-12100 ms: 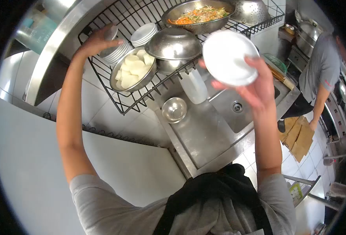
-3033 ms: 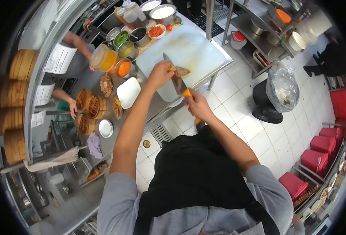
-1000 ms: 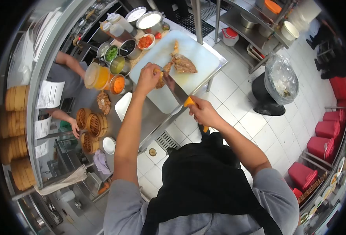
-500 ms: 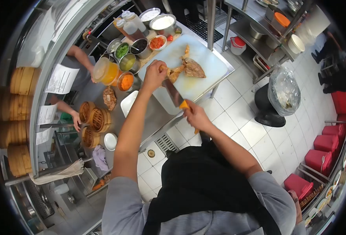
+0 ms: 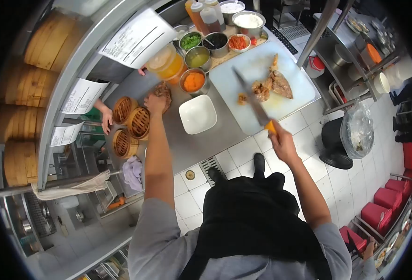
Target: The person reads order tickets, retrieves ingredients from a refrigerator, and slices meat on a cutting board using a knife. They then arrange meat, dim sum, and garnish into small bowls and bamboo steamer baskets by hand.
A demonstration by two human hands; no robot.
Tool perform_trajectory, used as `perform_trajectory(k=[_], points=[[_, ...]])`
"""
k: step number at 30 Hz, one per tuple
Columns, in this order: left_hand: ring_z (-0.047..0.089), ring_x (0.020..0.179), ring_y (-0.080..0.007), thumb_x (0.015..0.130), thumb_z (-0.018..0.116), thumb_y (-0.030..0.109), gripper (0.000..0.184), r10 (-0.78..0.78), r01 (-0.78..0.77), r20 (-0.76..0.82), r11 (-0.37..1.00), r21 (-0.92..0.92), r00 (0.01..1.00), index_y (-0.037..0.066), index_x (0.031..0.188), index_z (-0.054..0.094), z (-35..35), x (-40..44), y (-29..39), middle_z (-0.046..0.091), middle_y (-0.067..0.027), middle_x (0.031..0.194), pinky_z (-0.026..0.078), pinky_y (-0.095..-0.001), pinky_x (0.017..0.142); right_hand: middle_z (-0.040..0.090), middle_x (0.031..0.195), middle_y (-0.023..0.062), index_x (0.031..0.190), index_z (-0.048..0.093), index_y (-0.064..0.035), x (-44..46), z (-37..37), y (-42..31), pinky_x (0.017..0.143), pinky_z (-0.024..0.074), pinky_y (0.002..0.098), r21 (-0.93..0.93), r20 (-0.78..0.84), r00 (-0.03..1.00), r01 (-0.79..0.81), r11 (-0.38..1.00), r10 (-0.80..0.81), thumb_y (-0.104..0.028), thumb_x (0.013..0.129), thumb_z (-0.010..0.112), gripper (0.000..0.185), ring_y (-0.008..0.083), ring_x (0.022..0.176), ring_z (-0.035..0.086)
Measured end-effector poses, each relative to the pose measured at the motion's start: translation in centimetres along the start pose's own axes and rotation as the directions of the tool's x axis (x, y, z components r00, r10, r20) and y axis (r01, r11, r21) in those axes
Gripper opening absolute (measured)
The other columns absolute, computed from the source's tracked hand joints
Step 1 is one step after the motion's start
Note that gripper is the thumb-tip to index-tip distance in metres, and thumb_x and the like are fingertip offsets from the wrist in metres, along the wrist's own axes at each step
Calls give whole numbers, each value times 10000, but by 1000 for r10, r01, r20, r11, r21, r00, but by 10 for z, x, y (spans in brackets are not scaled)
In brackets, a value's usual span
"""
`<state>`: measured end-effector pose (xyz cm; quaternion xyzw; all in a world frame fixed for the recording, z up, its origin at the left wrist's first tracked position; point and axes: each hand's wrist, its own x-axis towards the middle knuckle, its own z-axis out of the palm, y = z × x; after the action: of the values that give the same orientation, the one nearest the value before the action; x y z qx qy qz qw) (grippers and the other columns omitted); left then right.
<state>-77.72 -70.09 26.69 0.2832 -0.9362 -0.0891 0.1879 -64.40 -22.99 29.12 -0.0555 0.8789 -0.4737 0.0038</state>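
Observation:
My left hand (image 5: 155, 103) is on a browned piece of cooked meat (image 5: 165, 92) on the steel counter, fingers curled at its left side and partly hidden. My right hand (image 5: 283, 145) grips the orange handle of a kitchen knife (image 5: 257, 108). Its long blade, a little blurred, slants over the white cutting board (image 5: 236, 79). Small torn meat pieces (image 5: 262, 90) lie beside the blade. Right of them is a larger cooked meat piece (image 5: 281, 86). Between my hands stands a white square bowl (image 5: 197, 115).
Bamboo steamers (image 5: 123, 110) sit left, with another person's hand (image 5: 106, 119) near them. Behind are a tub of orange liquid (image 5: 167, 65), a pot of orange food (image 5: 194, 81) and several sauce bottles (image 5: 209, 17). Paper slips (image 5: 138, 39) hang from the rail. A bin (image 5: 335, 140) stands right.
My left hand has left the meat on the board and moved left to the piece on the counter. The knife, still in my right hand, now lies across the board. The view has shifted.

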Motion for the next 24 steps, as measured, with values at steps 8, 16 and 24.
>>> perform_trajectory(k=[8, 16, 24], points=[[514, 1079, -429, 738, 723, 242, 399, 85, -31, 309, 984, -178, 947, -26, 1001, 588, -2, -11, 15, 581, -259, 1083, 451, -449, 858, 645, 777, 192, 1264, 520, -33, 7, -1, 8, 676, 502, 374, -85, 144, 972, -176, 981, 187, -128, 894, 551, 383, 291, 698, 644], [579, 972, -404, 784, 632, 139, 259, 374, -261, 324, 903, -342, 869, 13, 1010, 615, -32, -46, 2, 608, -233, 1022, 464, -463, 845, 653, 750, 177, 1271, 523, -53, 33, -3, 25, 685, 510, 374, -69, 72, 983, -164, 984, 169, -167, 909, 536, 380, 288, 688, 656], [626, 810, -405, 724, 630, 40, 178, 412, -359, 124, 880, -310, 903, -6, 896, 631, -95, -61, 38, 627, -231, 884, 503, -447, 727, 611, 700, 113, 1302, 506, -79, 57, -9, 30, 499, 471, 299, 130, 150, 970, -209, 969, 189, -156, 898, 503, 411, 179, 518, 560]])
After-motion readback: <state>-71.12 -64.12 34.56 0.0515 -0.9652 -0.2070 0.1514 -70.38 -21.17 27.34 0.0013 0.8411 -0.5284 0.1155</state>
